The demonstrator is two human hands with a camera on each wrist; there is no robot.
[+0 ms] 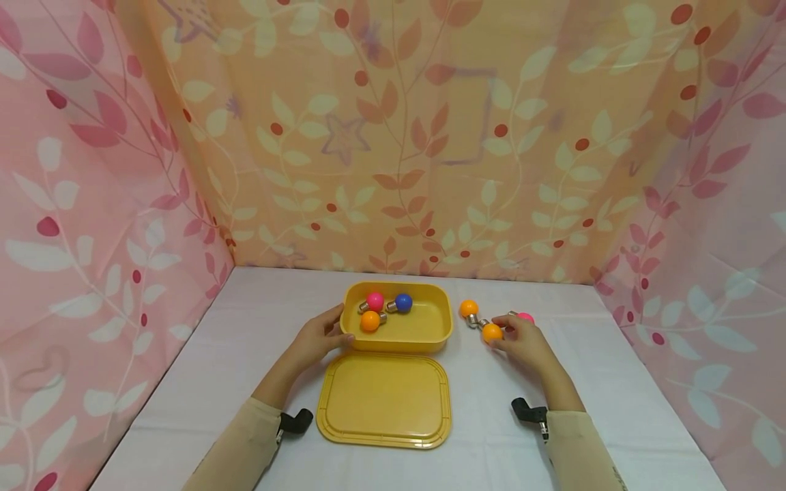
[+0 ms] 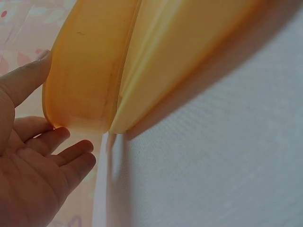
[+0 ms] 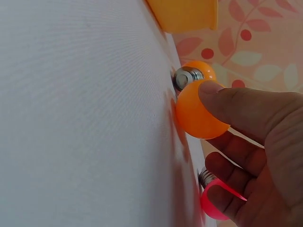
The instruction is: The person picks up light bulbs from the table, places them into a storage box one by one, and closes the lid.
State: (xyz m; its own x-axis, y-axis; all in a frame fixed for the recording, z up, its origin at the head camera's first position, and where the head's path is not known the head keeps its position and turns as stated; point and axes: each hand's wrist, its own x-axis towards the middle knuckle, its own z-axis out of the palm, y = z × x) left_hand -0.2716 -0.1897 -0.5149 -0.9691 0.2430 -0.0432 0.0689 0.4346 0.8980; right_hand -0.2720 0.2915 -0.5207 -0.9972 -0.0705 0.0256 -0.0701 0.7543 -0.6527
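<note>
My left hand touches the left end of an open yellow plastic box. Its thumb lies at the rim and the other fingers are loosely extended in the left wrist view. Inside the box lie a pink bulb, a blue bulb and an orange bulb. To the right of the box, my right hand pinches an orange light bulb between thumb and fingers, close to the table. Another orange bulb lies just beyond it. A pink bulb is partly hidden behind my right fingers.
A flat yellow lid lies on the white-covered table in front of the box. Patterned cloth walls enclose the back and both sides. Each wrist carries a small black camera mount.
</note>
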